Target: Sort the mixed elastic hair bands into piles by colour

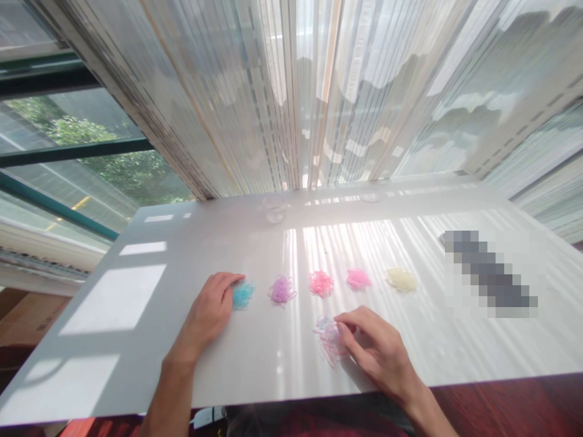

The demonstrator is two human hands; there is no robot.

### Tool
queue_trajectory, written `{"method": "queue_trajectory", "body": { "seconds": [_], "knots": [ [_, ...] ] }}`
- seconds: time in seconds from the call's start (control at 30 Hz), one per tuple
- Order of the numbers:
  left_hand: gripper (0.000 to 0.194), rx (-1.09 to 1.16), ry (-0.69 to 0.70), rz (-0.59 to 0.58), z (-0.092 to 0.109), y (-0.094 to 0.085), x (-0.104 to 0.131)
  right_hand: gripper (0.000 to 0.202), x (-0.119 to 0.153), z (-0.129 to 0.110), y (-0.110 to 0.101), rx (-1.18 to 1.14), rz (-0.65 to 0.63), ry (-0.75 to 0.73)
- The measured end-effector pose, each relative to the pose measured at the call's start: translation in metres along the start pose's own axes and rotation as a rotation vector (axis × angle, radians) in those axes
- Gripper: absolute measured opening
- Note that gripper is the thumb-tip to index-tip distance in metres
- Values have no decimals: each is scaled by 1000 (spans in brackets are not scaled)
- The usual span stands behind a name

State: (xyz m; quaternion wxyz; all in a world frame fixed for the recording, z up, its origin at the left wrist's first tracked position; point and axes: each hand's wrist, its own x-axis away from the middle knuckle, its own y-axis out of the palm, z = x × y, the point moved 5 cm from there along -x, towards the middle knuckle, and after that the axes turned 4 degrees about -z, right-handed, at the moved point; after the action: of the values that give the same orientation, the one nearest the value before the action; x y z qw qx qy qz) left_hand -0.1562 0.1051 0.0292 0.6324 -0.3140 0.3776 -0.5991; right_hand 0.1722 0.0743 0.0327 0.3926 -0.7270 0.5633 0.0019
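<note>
Small piles of thin coloured strands, which look like little rubber bands, lie in a row on the white table. My left hand (pixel 212 311) is at the blue pile (pixel 243 295), fingers stretched out and a fingertip at its upper edge. To the right follow a purple pile (pixel 282 291), a coral-pink pile (pixel 321 283), a pink pile (pixel 359 278) and a pale yellow pile (pixel 401 280). Closer to me is a loose mixed pile (pixel 330 346) of pink and pale strands. My right hand (pixel 376 347) pinches thumb and index finger at its right side; what sits between the fingertips is too small to make out.
A clear round container (pixel 275 209) stands at the back of the white table (pixel 241 358), with another faint clear round piece (pixel 369 196) further right. A blurred-out dark object (pixel 492 270) lies on the right. Striped sheer curtains (pixel 291 91) hang behind the table; a window (pixel 91 133) is at left.
</note>
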Motion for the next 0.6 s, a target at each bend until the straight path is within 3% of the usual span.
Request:
{"method": "queue_trajectory", "body": {
  "seconds": [0.2, 0.37, 0.53, 0.57, 0.6],
  "knots": [
    [38, 127, -73, 82, 0, -4, 8, 11, -1, -1, -3, -6, 16, 15],
    [38, 201, -38, 157, 3, -8, 14, 11, 0, 0, -5, -20, 58, 50],
    [24, 18, 82, 384, 45, -19, 38, 12, 0, -1, -9, -36, 94, 83],
    [21, 29, 127, 368, 58, -15, 44, 12, 0, -2, -10, -37, 97, 87],
    [20, 58, 188, 279, 72, -7, 49, 12, 0, -2, -11, -37, 100, 90]
  ]
}}
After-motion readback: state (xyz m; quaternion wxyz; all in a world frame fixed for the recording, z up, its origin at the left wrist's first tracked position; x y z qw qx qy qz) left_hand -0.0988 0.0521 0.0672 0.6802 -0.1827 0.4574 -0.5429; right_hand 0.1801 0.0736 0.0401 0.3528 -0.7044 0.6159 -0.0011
